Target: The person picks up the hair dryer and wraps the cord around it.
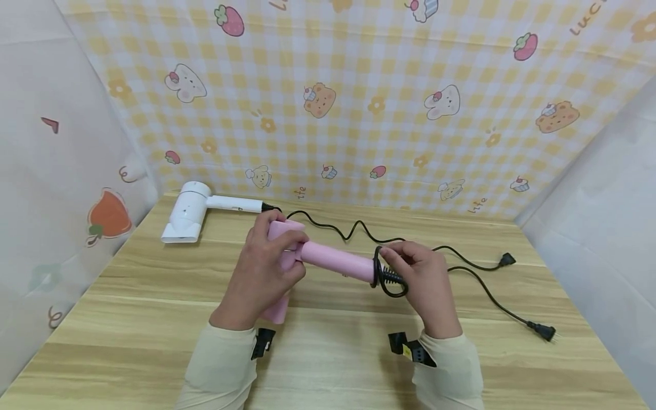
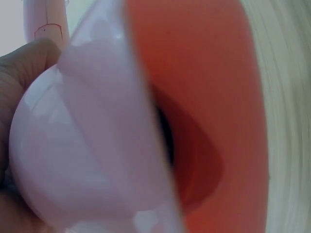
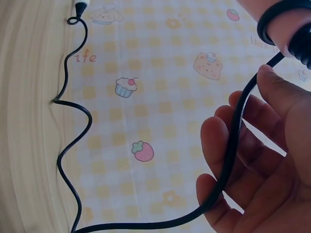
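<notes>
A pink hair dryer (image 1: 338, 261) is in my left hand (image 1: 261, 267), which grips it round the head, with its handle pointing right. In the left wrist view the glossy pink head (image 2: 63, 160) fills much of the frame, and its wide nozzle (image 2: 218, 58) glows orange-red inside. A black cord (image 3: 238, 116) loops round the end of the handle. My right hand (image 1: 425, 279) pinches this cord beside the handle's ribbed end. In the right wrist view the cord runs between thumb and curled fingers.
A white hair dryer (image 1: 187, 213) lies at the back left of the wooden table (image 1: 328, 364), its cord (image 1: 333, 226) winding along the back. Two black plugs, one farther back (image 1: 507, 259) and one nearer (image 1: 542, 330), lie at the right. A patterned cloth (image 1: 359, 125) hangs behind.
</notes>
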### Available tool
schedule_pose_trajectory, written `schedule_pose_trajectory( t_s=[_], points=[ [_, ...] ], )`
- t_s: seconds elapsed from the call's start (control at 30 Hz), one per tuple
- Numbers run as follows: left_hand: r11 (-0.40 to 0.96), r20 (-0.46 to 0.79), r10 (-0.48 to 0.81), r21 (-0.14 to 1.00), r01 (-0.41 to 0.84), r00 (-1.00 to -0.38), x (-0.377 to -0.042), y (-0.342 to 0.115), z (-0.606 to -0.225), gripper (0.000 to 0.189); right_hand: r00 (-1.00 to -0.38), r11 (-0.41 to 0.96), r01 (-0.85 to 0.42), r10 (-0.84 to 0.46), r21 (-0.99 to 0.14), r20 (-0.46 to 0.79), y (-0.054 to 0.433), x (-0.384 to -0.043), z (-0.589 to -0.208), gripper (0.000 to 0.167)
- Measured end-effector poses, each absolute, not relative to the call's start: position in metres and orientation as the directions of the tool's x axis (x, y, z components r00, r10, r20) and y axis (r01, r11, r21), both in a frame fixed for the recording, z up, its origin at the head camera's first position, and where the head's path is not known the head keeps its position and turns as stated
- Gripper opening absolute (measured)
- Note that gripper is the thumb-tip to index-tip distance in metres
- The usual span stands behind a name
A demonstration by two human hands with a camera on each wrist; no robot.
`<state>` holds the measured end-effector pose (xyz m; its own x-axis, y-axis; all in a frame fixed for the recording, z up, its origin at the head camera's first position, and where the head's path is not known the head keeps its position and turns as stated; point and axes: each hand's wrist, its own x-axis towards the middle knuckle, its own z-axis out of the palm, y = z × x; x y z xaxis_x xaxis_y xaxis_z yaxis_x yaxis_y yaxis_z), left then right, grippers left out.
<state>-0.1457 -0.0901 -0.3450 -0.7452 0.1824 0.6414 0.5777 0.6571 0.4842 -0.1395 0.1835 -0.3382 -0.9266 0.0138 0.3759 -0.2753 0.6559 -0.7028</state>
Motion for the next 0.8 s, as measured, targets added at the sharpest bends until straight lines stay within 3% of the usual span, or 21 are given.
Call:
schedule_pose_trajectory(
  t_s=[0.3, 0.37, 0.63, 0.8],
  points=[
    [0.655, 0.625, 0.136, 0.525, 0.543, -0.768, -0.145, -0.089, -0.343, 0.038, -0.904, 0.698, -0.365, -0.108, -0.616, 0.414, 0.180, -0.141, -0.343, 0.008],
    [0.657, 0.620, 0.119, 0.537, 0.530, -0.775, -0.145, -0.089, -0.344, 0.038, -0.901, 0.702, -0.372, -0.115, -0.607, 0.419, 0.179, -0.141, -0.344, 0.014],
    [0.654, 0.608, 0.054, 0.578, 0.488, -0.792, -0.145, -0.086, -0.342, 0.038, -0.952, 0.691, -0.280, -0.112, -0.666, 0.285, 0.175, -0.141, -0.342, 0.016],
    [0.641, 0.609, 0.026, 0.598, 0.480, -0.793, -0.145, -0.086, -0.343, 0.037, -0.976, 0.708, -0.202, -0.089, -0.677, 0.198, 0.172, -0.141, -0.340, 0.008]
  ],
)
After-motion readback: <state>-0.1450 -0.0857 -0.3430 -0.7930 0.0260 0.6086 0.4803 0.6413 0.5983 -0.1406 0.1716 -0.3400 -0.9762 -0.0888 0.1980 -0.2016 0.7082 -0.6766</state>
